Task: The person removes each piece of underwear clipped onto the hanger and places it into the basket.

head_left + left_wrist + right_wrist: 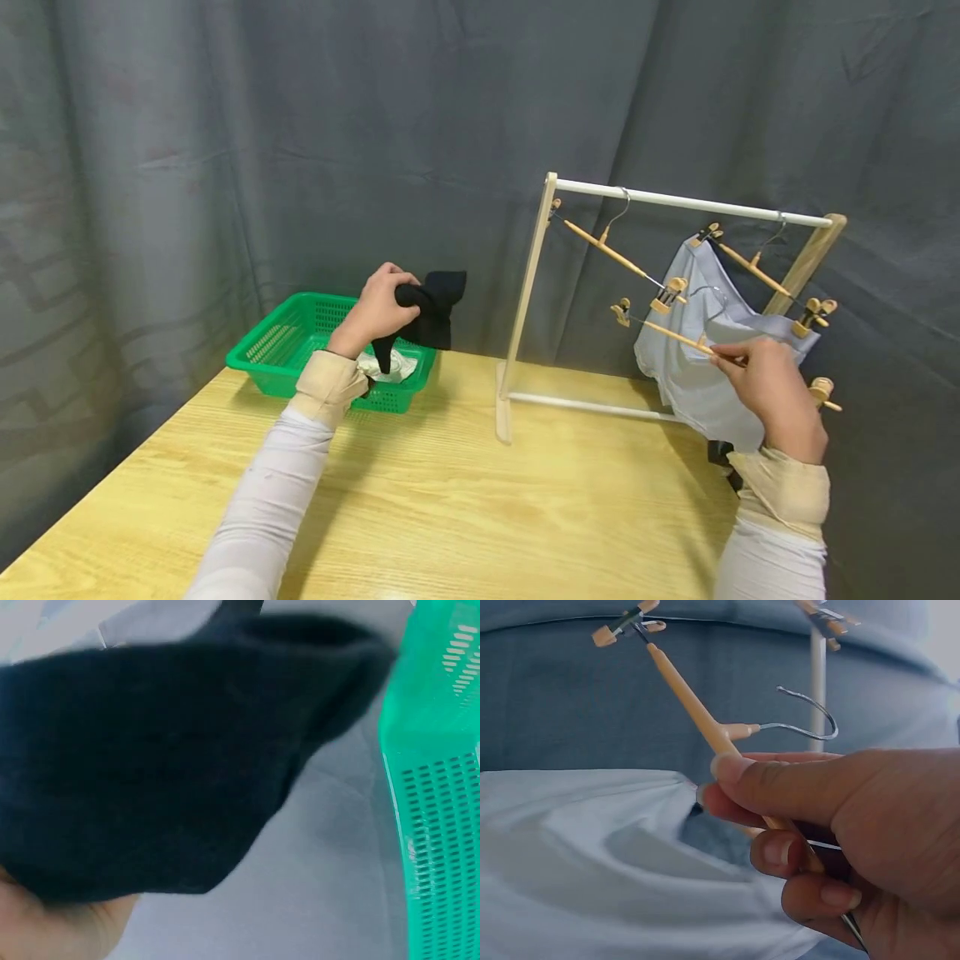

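My left hand [378, 308] grips a piece of black cloth [438, 307] above the front right part of the green basket [281, 375]. In the left wrist view the black cloth [150, 765] fills much of the picture and covers most of the fingers. A white cloth [393, 365] lies in the basket below. My right hand [772, 392] pinches the wooden bar of a clip hanger [671, 335] in front of the rack. Seen from the right wrist, the hanger [686, 697] slants up to the left, its metal hook pointing right and its upper clip bare.
A small clothes rack [525, 292] stands on the wooden table [480, 508]. On its top bar hang a bare clip hanger [603, 244] and another hanger [753, 265] with a light blue garment [686, 358] clipped to it. A grey curtain [420, 125] hangs behind.
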The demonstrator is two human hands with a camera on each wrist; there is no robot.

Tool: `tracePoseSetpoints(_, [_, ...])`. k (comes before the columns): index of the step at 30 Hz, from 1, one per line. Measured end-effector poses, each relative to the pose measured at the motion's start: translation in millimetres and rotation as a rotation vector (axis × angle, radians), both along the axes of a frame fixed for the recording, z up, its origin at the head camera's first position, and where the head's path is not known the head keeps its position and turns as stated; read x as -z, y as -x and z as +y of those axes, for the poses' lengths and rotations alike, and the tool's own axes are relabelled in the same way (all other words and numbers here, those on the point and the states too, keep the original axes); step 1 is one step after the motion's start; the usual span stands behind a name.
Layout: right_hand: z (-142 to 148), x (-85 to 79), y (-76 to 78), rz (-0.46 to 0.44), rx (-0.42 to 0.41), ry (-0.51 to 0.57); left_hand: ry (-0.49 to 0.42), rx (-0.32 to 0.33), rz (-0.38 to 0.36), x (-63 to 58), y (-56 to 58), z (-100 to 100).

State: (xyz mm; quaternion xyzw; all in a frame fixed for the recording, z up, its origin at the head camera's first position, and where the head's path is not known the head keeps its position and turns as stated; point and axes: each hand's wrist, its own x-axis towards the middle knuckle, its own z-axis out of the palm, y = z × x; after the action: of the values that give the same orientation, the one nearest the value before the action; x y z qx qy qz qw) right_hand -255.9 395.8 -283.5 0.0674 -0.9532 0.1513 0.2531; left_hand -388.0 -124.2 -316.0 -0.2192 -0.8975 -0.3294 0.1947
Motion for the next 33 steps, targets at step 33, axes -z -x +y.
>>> tracePoseSetpoints(33, [-18,-107.6,73.4,0.241,0.226,-0.078,0.214,-0.266,-0.582,53.1,55.3,-50])
